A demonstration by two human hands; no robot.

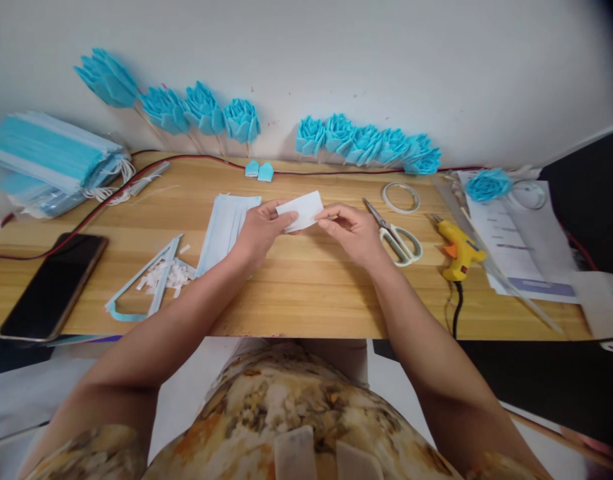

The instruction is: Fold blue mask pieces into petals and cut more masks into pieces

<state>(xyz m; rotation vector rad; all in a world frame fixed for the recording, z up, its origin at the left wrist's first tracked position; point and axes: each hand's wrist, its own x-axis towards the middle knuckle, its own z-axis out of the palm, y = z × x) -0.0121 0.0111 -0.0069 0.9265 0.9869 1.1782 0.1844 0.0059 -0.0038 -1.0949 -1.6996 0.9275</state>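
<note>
White sheet [302, 208] between both hands [260, 232] [355, 235], wood-grain table [306, 300], pale wall [306, 47] behind.

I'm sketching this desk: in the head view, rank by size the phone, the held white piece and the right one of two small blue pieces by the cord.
1. Phone
2. White piece, partly covered
3. Right blue piece

Tabletop [306, 300]: wood-grained, near edge at your 6 o'clock.
Pleated mask [220, 230]: flat, between your 9 and 10 o'clock.
Phone [51, 287]: screen dark, your 9 o'clock.
Blue petals [265, 172]: a pair, your 11 o'clock.
Tape ring [417, 198]: your 2 o'clock.
Scissors [395, 231]: your 3 o'clock.
Glue gun [460, 252]: farther out, your 3 o'clock.
</note>
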